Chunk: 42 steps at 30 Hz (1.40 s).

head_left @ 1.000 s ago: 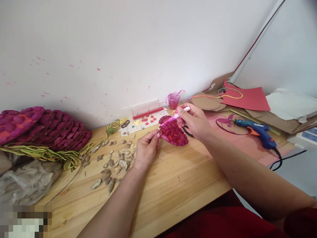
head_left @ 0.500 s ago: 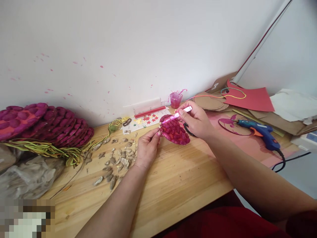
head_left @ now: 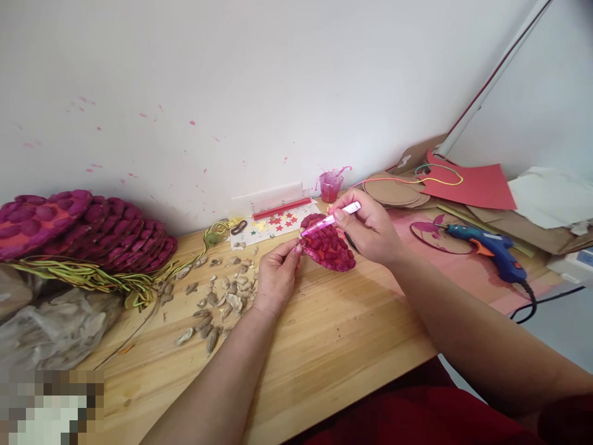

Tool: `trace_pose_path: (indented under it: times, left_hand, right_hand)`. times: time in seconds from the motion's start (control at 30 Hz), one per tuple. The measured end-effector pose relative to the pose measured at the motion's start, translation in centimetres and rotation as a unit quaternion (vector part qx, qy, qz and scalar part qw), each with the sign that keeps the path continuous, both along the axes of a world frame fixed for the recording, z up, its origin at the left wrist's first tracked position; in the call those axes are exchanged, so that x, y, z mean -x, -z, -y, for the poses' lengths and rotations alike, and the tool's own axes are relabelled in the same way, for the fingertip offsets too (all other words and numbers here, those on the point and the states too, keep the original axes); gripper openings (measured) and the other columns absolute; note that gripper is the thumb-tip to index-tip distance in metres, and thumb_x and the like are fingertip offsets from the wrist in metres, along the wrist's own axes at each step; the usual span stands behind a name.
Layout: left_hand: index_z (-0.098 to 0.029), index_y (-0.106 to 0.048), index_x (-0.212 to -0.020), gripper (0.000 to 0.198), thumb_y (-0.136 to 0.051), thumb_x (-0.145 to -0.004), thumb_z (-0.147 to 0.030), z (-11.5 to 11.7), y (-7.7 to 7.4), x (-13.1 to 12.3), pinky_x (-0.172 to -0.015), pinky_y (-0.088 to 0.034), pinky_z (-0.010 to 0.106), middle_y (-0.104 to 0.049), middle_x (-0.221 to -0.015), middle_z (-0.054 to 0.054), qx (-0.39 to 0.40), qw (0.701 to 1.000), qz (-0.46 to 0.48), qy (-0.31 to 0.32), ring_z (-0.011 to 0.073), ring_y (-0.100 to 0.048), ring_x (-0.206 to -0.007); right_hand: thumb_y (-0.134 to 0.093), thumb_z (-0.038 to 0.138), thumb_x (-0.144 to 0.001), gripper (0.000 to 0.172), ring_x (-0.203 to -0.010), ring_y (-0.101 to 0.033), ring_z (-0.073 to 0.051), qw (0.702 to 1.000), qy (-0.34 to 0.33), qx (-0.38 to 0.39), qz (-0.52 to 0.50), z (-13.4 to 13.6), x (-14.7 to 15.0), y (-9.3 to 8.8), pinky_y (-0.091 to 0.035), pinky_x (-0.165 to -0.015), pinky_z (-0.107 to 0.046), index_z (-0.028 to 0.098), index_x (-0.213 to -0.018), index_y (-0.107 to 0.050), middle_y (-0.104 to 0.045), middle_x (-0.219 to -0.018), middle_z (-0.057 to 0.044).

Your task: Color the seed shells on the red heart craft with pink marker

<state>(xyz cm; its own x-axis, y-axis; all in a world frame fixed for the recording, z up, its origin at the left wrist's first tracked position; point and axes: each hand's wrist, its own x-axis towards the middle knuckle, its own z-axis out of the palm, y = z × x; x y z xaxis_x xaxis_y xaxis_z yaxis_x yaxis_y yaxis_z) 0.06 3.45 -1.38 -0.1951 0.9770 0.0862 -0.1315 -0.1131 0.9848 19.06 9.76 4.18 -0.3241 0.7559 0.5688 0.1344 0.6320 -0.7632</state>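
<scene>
Between my right hand's point(head_left: 370, 227) thumb and fingers is a slim white paintbrush point(head_left: 340, 213) smeared with pink; its tip meets the left edge of a magenta disc covered in peanut shells point(head_left: 331, 246). My left hand point(head_left: 279, 272) pinches that same edge of the disc, which is tilted above the wooden table. Behind the disc, dark scissors-like handles point(head_left: 349, 242) show only in part. Loose peanut shells point(head_left: 227, 296) lie left of my left hand. A clear cup of pink paint point(head_left: 330, 185) stands against the wall.
At left, finished magenta discs point(head_left: 115, 235) are stacked near yellow-green cords point(head_left: 92, 278) and a plastic bag point(head_left: 60, 321). Star stickers point(head_left: 278, 221) lie at the back. To the right are a blue glue gun point(head_left: 498, 250) with its cable, cardboard ovals point(head_left: 391, 188) and red paper point(head_left: 486, 185).
The brush tip has slid slightly down and left along the disc's edge. My left hand keeps its pinch, and the view has shifted very slightly.
</scene>
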Motion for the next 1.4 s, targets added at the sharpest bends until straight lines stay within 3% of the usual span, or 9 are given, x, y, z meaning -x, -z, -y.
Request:
trace_pose_path:
  times: [0.23,0.47,0.63,0.77,0.97,1.4]
  left_hand:
    - [-0.018,-0.083,-0.106,0.038,-0.080,-0.076,-0.043,-0.1,0.0,-0.1,-0.057,-0.036,0.022,-0.071,-0.076,0.001,0.004,1.000,0.005,-0.001,0.0094,-0.041,-0.058]
    - [-0.018,-0.082,-0.107,0.038,-0.078,-0.079,-0.043,0.0,0.1,0.1,-0.058,-0.036,0.023,-0.070,-0.075,0.001,0.000,1.000,-0.013,-0.003,0.0101,-0.041,-0.059]
    - [-0.019,-0.083,-0.105,0.037,-0.079,-0.078,-0.043,0.0,0.1,0.0,-0.058,-0.037,0.024,-0.072,-0.078,0.002,0.000,1.000,-0.007,-0.001,0.0103,-0.042,-0.059]
    - [-0.019,-0.083,-0.105,0.036,-0.078,-0.078,-0.042,0.0,0.1,0.0,-0.058,-0.036,0.023,-0.072,-0.078,0.002,0.000,1.000,-0.010,-0.006,0.0099,-0.042,-0.059]
    - [-0.018,-0.082,-0.106,0.038,-0.080,-0.076,-0.042,0.0,0.0,0.0,-0.056,-0.034,0.022,-0.070,-0.074,0.001,0.003,1.000,0.009,-0.005,0.0094,-0.041,-0.058]
    - [-0.017,-0.082,-0.104,0.039,-0.082,-0.074,-0.042,0.0,-0.1,0.0,-0.056,-0.037,0.023,-0.072,-0.076,0.002,0.008,1.000,0.021,-0.011,0.0094,-0.042,-0.057]
  right_hand:
    - [-0.059,0.049,-0.098,0.026,-0.071,-0.051,-0.017,0.999,0.022,-0.024,0.010,-0.1,0.0,0.1,-0.039,-0.063,-0.031,0.023,-0.095,-0.059,-0.059,-0.083,-0.003]
    - [-0.057,0.043,-0.100,0.021,-0.059,-0.048,-0.013,0.999,-0.014,-0.026,0.030,0.6,0.1,-0.2,-0.035,-0.054,-0.030,0.022,-0.097,-0.058,-0.058,-0.077,0.000]
    - [-0.058,0.040,-0.100,0.018,-0.068,-0.052,-0.015,0.996,0.018,-0.078,0.026,0.8,0.1,-0.5,-0.040,-0.061,-0.032,0.022,-0.095,-0.058,-0.061,-0.084,-0.002]
    - [-0.056,0.040,-0.100,0.018,-0.061,-0.048,-0.014,0.999,-0.015,-0.039,0.031,0.7,0.1,-0.4,-0.037,-0.055,-0.031,0.022,-0.097,-0.058,-0.057,-0.078,-0.001]
    - [-0.057,0.044,-0.099,0.023,-0.072,-0.052,-0.016,0.999,0.025,-0.041,0.026,0.1,-0.1,0.0,-0.039,-0.063,-0.031,0.022,-0.095,-0.058,-0.061,-0.083,-0.003]
    - [-0.059,0.055,-0.096,0.033,-0.075,-0.052,-0.017,1.000,0.020,-0.001,0.007,-0.5,0.0,0.2,-0.041,-0.066,-0.031,0.022,-0.093,-0.059,-0.059,-0.082,-0.002]
